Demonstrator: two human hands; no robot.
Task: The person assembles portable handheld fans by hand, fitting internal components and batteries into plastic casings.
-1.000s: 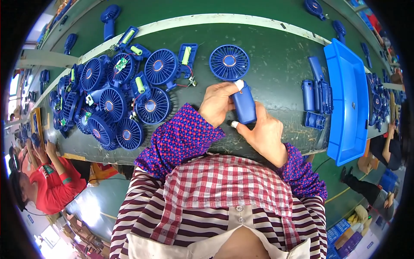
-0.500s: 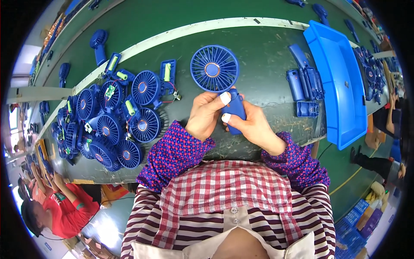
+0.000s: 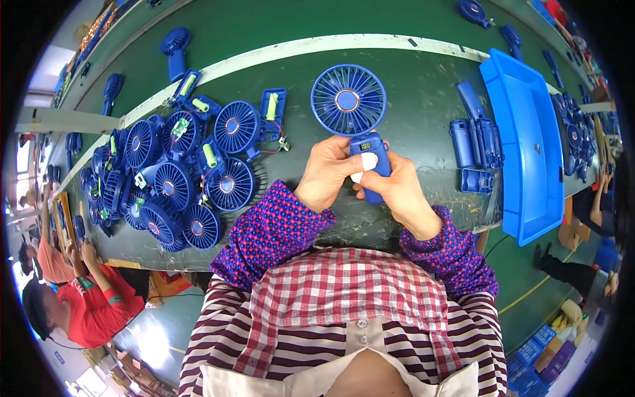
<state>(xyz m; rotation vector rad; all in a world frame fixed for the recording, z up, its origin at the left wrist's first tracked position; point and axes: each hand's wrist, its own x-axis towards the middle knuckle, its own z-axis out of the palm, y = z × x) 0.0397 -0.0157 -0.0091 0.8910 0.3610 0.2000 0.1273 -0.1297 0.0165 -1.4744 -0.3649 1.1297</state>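
Note:
A blue handheld fan (image 3: pixel 348 100) is held in front of me over the green table, its round grille pointing away from my body. A small lit display shows on its handle. My left hand (image 3: pixel 329 171) is closed around the upper left of the handle, thumb lying across its front. My right hand (image 3: pixel 397 185) grips the lower right of the same handle, its thumb close to the left thumb. White coverings wrap both thumb tips. Some fingers are hidden behind the handle.
On the left lies a pile of partly assembled blue fans (image 3: pixel 175 192), some with green-yellow batteries and wires showing. Several blue handle shells (image 3: pixel 476 135) lie at the right, beside a bright blue tray (image 3: pixel 497 132). A white strip (image 3: pixel 317 45) crosses the table. A person in red (image 3: pixel 99 301) works at lower left.
The fan's handle has turned to face me and its display is now lit. The whole view has shifted slightly. Both hands keep their hold.

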